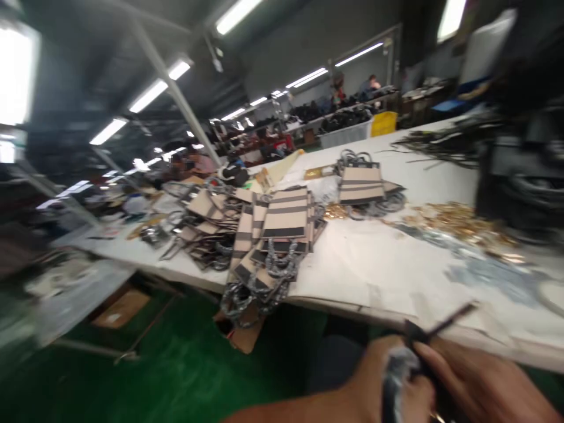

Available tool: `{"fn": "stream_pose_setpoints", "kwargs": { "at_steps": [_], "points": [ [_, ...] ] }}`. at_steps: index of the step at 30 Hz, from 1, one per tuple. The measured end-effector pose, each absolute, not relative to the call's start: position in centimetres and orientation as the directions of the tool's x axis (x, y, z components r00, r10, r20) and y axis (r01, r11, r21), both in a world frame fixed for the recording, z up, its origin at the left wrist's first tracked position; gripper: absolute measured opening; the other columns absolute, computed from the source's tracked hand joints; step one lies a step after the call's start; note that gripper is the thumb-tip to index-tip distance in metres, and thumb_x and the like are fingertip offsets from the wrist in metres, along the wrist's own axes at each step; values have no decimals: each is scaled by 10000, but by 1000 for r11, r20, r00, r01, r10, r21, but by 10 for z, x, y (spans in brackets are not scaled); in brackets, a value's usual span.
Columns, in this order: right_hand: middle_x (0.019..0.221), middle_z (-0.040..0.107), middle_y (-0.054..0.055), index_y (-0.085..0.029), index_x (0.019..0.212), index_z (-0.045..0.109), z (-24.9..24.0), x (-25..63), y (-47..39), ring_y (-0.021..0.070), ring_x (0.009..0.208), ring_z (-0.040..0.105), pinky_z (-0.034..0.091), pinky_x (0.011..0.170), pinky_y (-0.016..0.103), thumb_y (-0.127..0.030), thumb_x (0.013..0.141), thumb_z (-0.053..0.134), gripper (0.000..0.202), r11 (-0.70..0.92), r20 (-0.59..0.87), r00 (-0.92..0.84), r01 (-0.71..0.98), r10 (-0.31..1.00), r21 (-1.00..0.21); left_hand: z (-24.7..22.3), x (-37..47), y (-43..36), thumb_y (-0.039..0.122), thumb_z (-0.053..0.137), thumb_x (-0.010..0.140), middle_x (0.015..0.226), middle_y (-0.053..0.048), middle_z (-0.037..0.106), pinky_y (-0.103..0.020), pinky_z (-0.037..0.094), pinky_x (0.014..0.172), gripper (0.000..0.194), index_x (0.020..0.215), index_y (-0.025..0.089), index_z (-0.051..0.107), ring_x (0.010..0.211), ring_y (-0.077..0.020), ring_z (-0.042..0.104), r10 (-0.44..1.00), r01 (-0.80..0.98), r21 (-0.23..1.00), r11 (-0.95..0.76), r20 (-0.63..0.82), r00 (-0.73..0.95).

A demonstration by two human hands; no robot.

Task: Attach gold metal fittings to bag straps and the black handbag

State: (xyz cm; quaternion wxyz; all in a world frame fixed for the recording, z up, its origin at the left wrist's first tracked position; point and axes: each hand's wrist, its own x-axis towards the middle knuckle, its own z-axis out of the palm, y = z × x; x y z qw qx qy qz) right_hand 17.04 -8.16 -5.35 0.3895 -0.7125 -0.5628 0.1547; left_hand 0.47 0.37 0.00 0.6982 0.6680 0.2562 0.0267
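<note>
At the bottom right, my left hand (374, 376) is closed round a dark curved handle (394, 382) wrapped in clear plastic. Close against it, my right hand (480, 376) pinches a thin dark strap (453, 317) whose end sticks up to the right. Both hands are just off the table's front edge and blurred. Beyond them on the white table (361, 258) lies a pile of beige-and-black striped pieces (284, 214) with plastic-wrapped handles, some hanging over the edge. A smaller striped stack (361, 182) lies farther back.
Gold metal parts (467, 226) are spread on the table at the right, near dark straps (449, 141) and a black object (520, 188). A lower shelf with plastic sheeting (83, 294) stands at the left. People work in the far background.
</note>
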Motion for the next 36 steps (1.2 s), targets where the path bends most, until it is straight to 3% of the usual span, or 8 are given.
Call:
{"fn": "stream_pose_setpoints", "kwargs": {
  "at_steps": [3,9,14,18,23,28,33,36],
  "points": [
    [679,676,74,-295,708,626,-46,183,-84,274,621,645,502,641,410,-784,1036,352,649,-151,56,289,643,956,-751,0,19,34,240,648,843,1001,-12,761,-337,555,927,169,943,222,783,1029,-248,697,408,367,929,-48,-317,856],
    [499,515,13,-227,610,511,-10,213,-64,182,502,485,338,529,317,-926,953,341,797,-349,-256,290,338,922,-874,10,41,120,395,837,727,966,-31,788,-338,574,893,305,956,197,804,904,-234,714,-30,422,906,20,-421,906],
    [490,503,-7,-219,612,552,-15,213,-60,171,471,503,336,532,304,-933,916,451,782,-378,-302,321,208,898,-902,29,66,161,385,969,616,905,-38,806,-368,616,790,370,907,209,824,809,-255,731,-286,491,870,-54,-484,827],
    [479,516,-2,-226,590,509,-27,206,-67,171,471,516,359,547,302,-930,926,438,783,-379,-326,338,103,883,-920,35,84,168,318,1014,508,769,-32,784,-358,604,619,411,849,200,816,655,-251,704,-332,532,838,-119,-539,774],
    [424,535,19,-218,594,594,-35,203,-71,175,457,493,378,583,314,-906,944,442,787,-362,-344,303,4,889,-932,21,91,165,346,1000,565,780,-36,785,-322,580,599,353,833,206,819,666,-225,696,-355,560,819,-127,-564,745],
    [425,553,45,-208,497,620,-44,203,-68,180,467,515,398,608,325,-863,961,485,814,-345,-355,342,-91,870,-934,3,81,184,537,965,625,897,-108,803,-321,555,608,513,944,163,822,714,-238,722,-184,613,786,81,-593,784],
    [401,530,43,-216,450,606,-54,212,-67,183,475,513,408,653,335,-821,981,506,811,-312,-339,423,-133,840,-941,-3,41,193,724,805,766,969,-137,796,-299,555,660,689,1117,131,781,785,-225,721,282,471,785,402,-596,752],
    [395,525,41,-214,477,632,-61,218,-69,188,467,509,404,650,341,-797,994,508,789,-284,-350,480,-207,804,-936,-6,10,170,771,742,813,1170,-162,774,-352,588,772,830,1358,148,687,967,-297,742,464,310,877,366,-461,757]
  ]
}}
